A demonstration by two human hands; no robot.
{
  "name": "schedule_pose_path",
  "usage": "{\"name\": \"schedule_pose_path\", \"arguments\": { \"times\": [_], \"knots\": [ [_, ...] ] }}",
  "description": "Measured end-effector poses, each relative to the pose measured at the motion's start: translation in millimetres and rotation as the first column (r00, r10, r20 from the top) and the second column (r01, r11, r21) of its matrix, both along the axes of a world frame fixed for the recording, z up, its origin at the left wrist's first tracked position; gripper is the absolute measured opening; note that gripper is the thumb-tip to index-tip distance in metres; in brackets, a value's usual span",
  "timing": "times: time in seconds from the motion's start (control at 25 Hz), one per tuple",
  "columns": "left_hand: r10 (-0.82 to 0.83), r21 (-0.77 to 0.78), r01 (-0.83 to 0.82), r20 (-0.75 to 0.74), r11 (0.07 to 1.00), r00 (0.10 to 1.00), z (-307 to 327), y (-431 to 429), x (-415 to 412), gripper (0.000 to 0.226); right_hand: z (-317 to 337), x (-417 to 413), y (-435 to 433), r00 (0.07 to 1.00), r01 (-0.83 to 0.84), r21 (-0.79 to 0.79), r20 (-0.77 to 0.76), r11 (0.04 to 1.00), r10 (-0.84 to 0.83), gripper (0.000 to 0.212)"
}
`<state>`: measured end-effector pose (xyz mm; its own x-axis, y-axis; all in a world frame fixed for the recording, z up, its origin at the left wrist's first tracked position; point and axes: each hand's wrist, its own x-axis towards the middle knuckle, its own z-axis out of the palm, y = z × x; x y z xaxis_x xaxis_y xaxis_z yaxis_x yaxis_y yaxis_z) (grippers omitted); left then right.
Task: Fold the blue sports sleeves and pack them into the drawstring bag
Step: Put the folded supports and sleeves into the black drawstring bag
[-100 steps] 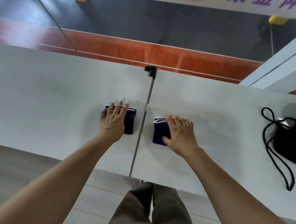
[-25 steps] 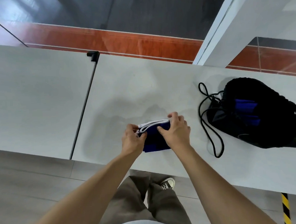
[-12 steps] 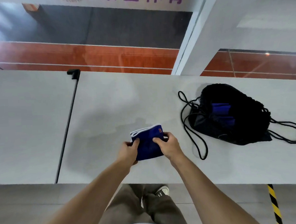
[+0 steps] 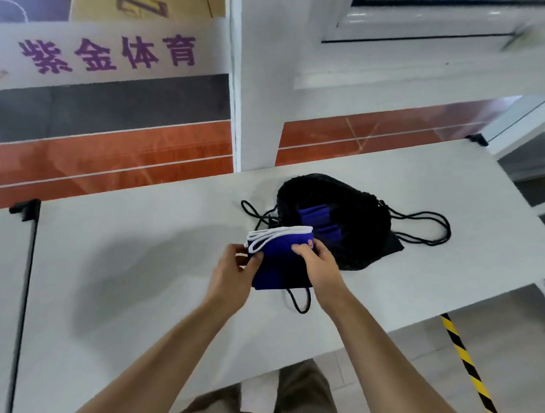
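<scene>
A stack of folded blue sports sleeves (image 4: 279,262) with white edges is held just above the white table (image 4: 126,277), at the left edge of the bag. My left hand (image 4: 232,273) grips its left side, thumb on top. My right hand (image 4: 320,267) grips its right side, fingers curled over the top. The black drawstring bag (image 4: 344,221) lies on the table just behind and right of the stack, with blue fabric showing in its mouth. Its black cords (image 4: 430,229) trail right and toward the front.
A black seam (image 4: 22,282) with a black clip (image 4: 25,208) splits the table at the left. The table's front edge runs close below my hands. A white pillar (image 4: 260,112) stands behind. Yellow-black floor tape (image 4: 465,363) lies at the lower right.
Both hands have lifted the stacked sleeves and carried them right, up to the bag. The view has swung further right and up.
</scene>
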<state>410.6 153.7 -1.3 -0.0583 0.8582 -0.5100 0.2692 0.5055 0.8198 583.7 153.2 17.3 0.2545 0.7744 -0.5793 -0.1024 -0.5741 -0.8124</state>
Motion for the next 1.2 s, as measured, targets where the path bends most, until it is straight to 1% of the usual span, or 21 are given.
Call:
{"name": "schedule_pose_path", "arguments": {
  "times": [0.12, 0.2, 0.32, 0.36, 0.44, 0.52, 0.56, 0.6, 0.64, 0.68, 0.72, 0.76, 0.8, 0.88, 1.0, 1.08, 1.16, 1.2],
  "knots": [
    [-0.074, 0.059, 0.074, -0.009, 0.996, 0.997, 8.4, 23.2, 45.7, 0.017, 3.2, 56.5, 17.9, 0.998, 0.009, -0.056, -0.069, 0.998, -0.013, 0.017],
    [-0.112, 0.082, 0.113, -0.023, 0.99, 0.993, 12.2, 35.3, 80.8, 0.018, 4.7, 97.0, 32.2, 0.994, -0.027, -0.108, -0.107, 0.994, 0.015, 0.018],
    [-0.206, 0.074, 0.213, -0.087, 0.974, 0.975, 13.7, 53.4, 126.9, 0.022, -1.7, 147.0, 59.9, 0.994, -0.032, -0.196, -0.105, 0.98, 0.011, 0.023],
    [-0.247, 0.055, 0.251, -0.082, 0.966, 0.966, 11.9, 60.7, 138.8, 0.025, -6.4, 160.6, 69.2, 0.995, -0.009, -0.208, -0.104, 0.978, -0.013, 0.025],
    [-0.317, 0.021, 0.319, -0.085, 0.947, 0.945, 5.9, 74.6, 158.2, 0.042, -15.8, 184.2, 86.6, 0.989, 0.033, -0.23, -0.133, 0.973, -0.065, 0.03],
    [-0.352, 0.047, 0.37, -0.217, 0.928, 0.91, -3.9, 86.0, 169.2, 0.055, -27.3, 200.7, 100.4, 0.98, 0.059, -0.249, -0.171, 0.967, -0.104, 0.038],
    [-0.348, 0.054, 0.382, -0.31, 0.923, 0.885, -11.2, 90.1, 172.8, 0.055, -31.5, 205.1, 105.8, 0.976, 0.056, -0.263, -0.19, 0.963, -0.109, 0.042],
    [-0.35, 0.045, 0.401, -0.406, 0.915, 0.844, -19.5, 93.8, 176.4, 0.052, -35.9, 207.8, 111.1, 0.972, 0.03, -0.279, -0.215, 0.96, -0.093, 0.044],
    [-0.379, 0.007, 0.446, -0.514, 0.895, 0.769, -28.2, 97.0, 179.1, 0.047, -41.0, 209.1, 115.6, 0.97, -0.009, -0.294, -0.233, 0.956, -0.063, 0.044],
    [-0.422, -0.042, 0.507, -0.614, 0.861, 0.667, -35.7, 98.8, 180.7, 0.044, -44.9, 209.8, 120.6, 0.97, -0.051, -0.307, -0.241, 0.95, -0.026, 0.041],
    [-0.46, -0.09, 0.561, -0.687, 0.823, 0.563, -44.8, 99.2, 181.5, 0.045, -48.3, 209.9, 126.1, 0.972, -0.09, -0.316, -0.236, 0.944, 0.013, 0.036],
    [-0.471, -0.113, 0.596, -0.735, 0.795, 0.488, -52.1, 98.3, 181.2, 0.046, -51.5, 209.3, 131.5, 0.973, -0.117, -0.323, -0.226, 0.939, 0.043, 0.031],
    [-0.452, -0.108, 0.602, -0.765, 0.791, 0.458, -57.6, 97.6, 180.2, 0.045, -54.1, 208.2, 137.2, 0.974, -0.137, -0.317, -0.218, 0.938, 0.068, 0.029],
    [-0.393, -0.073, 0.573, -0.797, 0.816, 0.458, -63.0, 96.1, 179.6, 0.035, -60.1, 204.4, 145.9, 0.978, -0.161, -0.274, -0.173, 0.948, 0.116, 0.029],
    [-0.349, -0.073, 0.544, -0.835, 0.836, 0.424, -64.3, 93.2, 186.7, 0.027, -68.3, 205.0, 149.8, 0.965, -0.258, -0.205, 0.0, 0.944, 0.264, 0.036],
    [-0.326, -0.067, 0.524, -0.846, 0.849, 0.421, -62.8, 93.3, 188.1, 0.027, -72.1, 211.8, 152.4, 0.919, -0.336, -0.185, 0.151, 0.923, 0.365, 0.041],
    [-0.308, -0.073, 0.489, -0.854, 0.869, 0.419, -61.3, 93.5, 185.8, 0.027, -73.9, 218.0, 154.3, 0.849, -0.393, -0.199, 0.296, 0.898, 0.438, 0.045],
    [-0.3, -0.082, 0.476, -0.865, 0.875, 0.402, -60.5, 94.5, 185.2, 0.025, -73.3, 219.7, 154.5, 0.812, -0.419, -0.214, 0.348, 0.882, 0.47, 0.046]
  ]
}}
